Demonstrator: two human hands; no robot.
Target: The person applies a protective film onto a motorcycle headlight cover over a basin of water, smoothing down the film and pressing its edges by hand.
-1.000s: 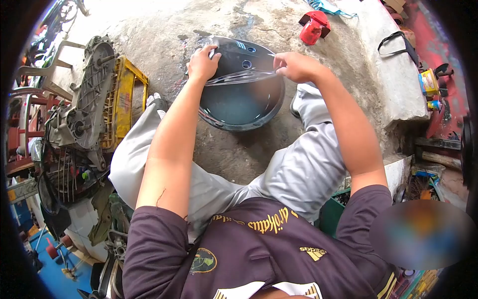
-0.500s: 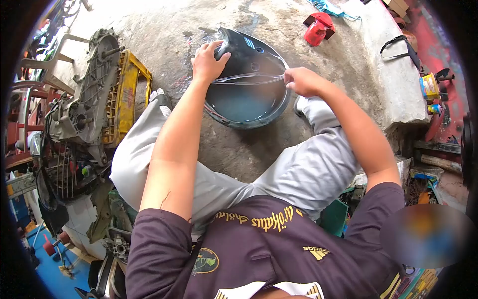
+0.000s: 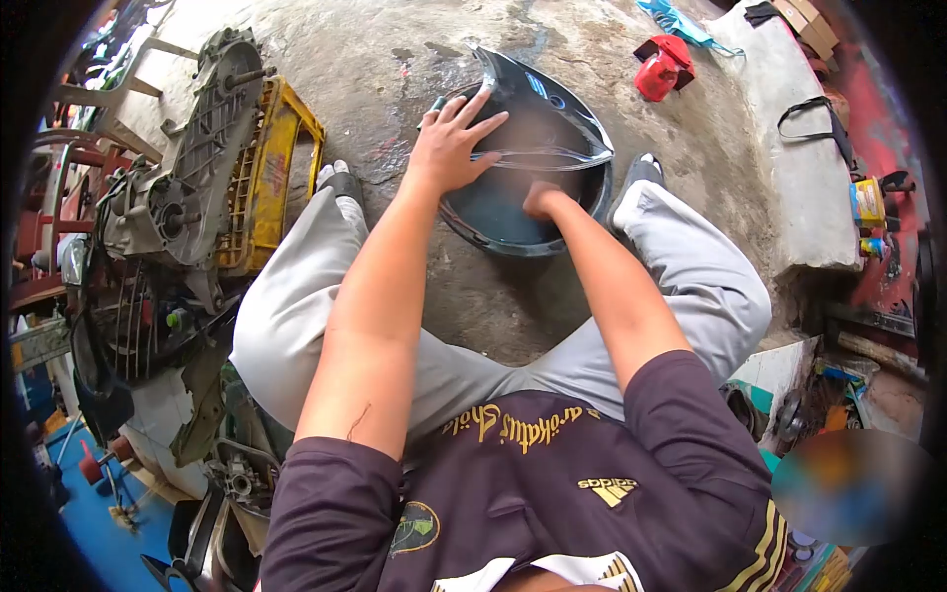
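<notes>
A dark round basin (image 3: 528, 249) of cloudy water stands on the ground between my feet. Leaning in it is a glossy black curved panel (image 3: 515, 83) with blue and white marks, its pointed end sticking up past the far rim. My left hand (image 3: 454, 143) lies with spread fingers against the panel's left side, near the basin's rim. My right hand (image 3: 542, 199) reaches down into the basin, below the panel's near edge; its fingers are hidden, so I cannot tell whether they hold anything.
A yellow crate (image 3: 278, 168) and a grey metal engine casing (image 3: 202, 158) stand to the left. A red object (image 3: 663, 69) and a blue cloth (image 3: 681, 22) lie at the far right. Beyond them runs a concrete ledge (image 3: 804, 212) with a black strap (image 3: 819, 123).
My right hand has let go of the panel's right end and moved left and down into the basin. The left hand's fingers have spread out over the panel.
</notes>
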